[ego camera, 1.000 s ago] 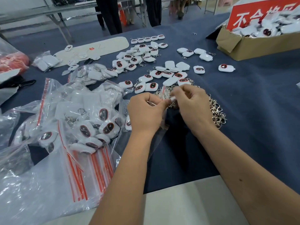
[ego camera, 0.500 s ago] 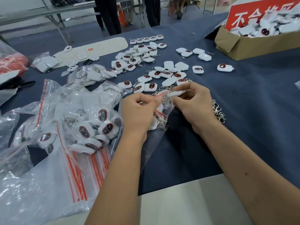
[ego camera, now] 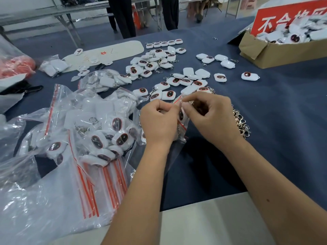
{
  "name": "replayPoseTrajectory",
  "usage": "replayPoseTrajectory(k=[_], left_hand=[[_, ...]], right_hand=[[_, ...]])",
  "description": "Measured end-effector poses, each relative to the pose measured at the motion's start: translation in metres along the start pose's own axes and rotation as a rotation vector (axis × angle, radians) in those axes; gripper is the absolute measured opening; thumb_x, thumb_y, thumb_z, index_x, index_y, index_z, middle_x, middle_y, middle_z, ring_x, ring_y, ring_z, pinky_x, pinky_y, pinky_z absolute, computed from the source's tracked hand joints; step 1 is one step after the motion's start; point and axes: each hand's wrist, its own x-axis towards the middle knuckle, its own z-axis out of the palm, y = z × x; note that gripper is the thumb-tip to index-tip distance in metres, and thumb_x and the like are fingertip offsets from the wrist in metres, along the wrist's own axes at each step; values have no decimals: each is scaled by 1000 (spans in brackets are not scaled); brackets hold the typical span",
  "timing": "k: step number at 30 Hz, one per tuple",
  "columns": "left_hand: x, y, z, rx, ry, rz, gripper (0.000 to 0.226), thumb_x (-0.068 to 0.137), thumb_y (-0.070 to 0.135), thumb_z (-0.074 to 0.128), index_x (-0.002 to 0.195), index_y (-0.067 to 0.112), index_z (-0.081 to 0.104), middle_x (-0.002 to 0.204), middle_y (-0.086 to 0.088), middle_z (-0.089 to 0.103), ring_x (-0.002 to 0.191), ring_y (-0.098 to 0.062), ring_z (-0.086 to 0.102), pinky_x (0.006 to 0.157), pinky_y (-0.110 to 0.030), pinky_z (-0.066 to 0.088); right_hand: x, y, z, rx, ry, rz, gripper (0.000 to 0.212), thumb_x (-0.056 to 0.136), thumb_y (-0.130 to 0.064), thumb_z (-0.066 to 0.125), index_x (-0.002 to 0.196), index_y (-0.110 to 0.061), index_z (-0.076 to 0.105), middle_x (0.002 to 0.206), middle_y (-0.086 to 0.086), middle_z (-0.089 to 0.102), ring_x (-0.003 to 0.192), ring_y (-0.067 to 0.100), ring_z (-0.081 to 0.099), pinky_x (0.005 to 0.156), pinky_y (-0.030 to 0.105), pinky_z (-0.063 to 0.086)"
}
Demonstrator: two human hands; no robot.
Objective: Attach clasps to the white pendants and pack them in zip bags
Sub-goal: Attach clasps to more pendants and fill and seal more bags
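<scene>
I am looking down at a long table (ego camera: 265, 138) covered in dark blue cloth, with bare metal tables and two pairs of dark-trousered legs (ego camera: 123, 16) at the far end of the room. My left hand (ego camera: 159, 124) and right hand (ego camera: 212, 117) meet near the middle of the table, both pinching the red-striped top edge of one small zip bag (ego camera: 181, 121); the fingers of each hand are curled tight on the plastic. A white pendant (ego camera: 180, 114) with a dark oval face sits inside that bag, between my thumbs. Just to the right of my right hand lies a heap of shiny metal clasps (ego camera: 241, 123). Beyond my hands, loose pendants (ego camera: 169, 82) are scattered across the cloth, some with clasps attached. On the near left is a heap of filled bags (ego camera: 99, 131), resting on a stack of flat bags (ego camera: 85, 183) with red strips. At the far right, a cardboard box (ego camera: 276, 52) holds more pendants, with a red sign (ego camera: 283, 16) standing behind it.
</scene>
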Motion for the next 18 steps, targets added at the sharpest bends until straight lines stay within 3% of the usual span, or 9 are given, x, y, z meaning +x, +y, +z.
replayPoseTrajectory(k=[3, 6, 9, 11, 14, 18], left_hand=[[-3, 6, -1, 15, 63, 108, 18, 80, 3, 74, 65, 5, 63, 57, 0, 61, 54, -10, 53, 59, -26, 49], [-3, 9, -3, 8, 108, 222, 21, 81, 4, 76, 67, 1, 62, 62, -2, 63, 61, -16, 59, 60, -19, 48], [-5, 12, -2, 10, 98, 310, 25, 83, 7, 78, 66, 1, 61, 66, -3, 64, 65, -14, 60, 65, -26, 49], [-9, 14, -1, 29, 98, 372, 26, 83, 9, 79, 66, 3, 60, 68, 0, 64, 68, -12, 60, 65, -24, 47], [-11, 15, 0, 25, 107, 425, 25, 83, 9, 78, 67, 5, 60, 70, 2, 64, 70, -13, 60, 64, -20, 46], [-12, 8, 1, 39, 89, 372, 27, 87, 13, 77, 68, 5, 59, 68, -2, 62, 67, -14, 58, 65, -28, 47]], right_hand=[[2, -3, 1, 88, 3, 23, 13, 89, -18, 81, 97, -12, 73, 71, 2, 68, 61, 10, 59, 62, 22, 46], [5, -4, -4, 154, -67, 33, 13, 85, -12, 85, 89, -10, 73, 78, -2, 73, 66, 11, 66, 64, 25, 53], [3, -4, -2, 14, -285, -41, 16, 86, -1, 78, 94, -14, 81, 64, -13, 65, 52, 2, 53, 57, 14, 41], [3, -5, -1, -69, -327, -88, 21, 86, 0, 74, 99, -14, 82, 58, -17, 57, 48, 0, 48, 53, 12, 34], [4, -10, 5, -125, -185, -165, 13, 87, -4, 74, 90, -14, 81, 61, -12, 57, 56, -3, 47, 56, 24, 38], [4, -12, 14, 21, 203, -15, 5, 88, -9, 76, 86, -13, 77, 77, -9, 73, 70, 8, 67, 69, 25, 54]])
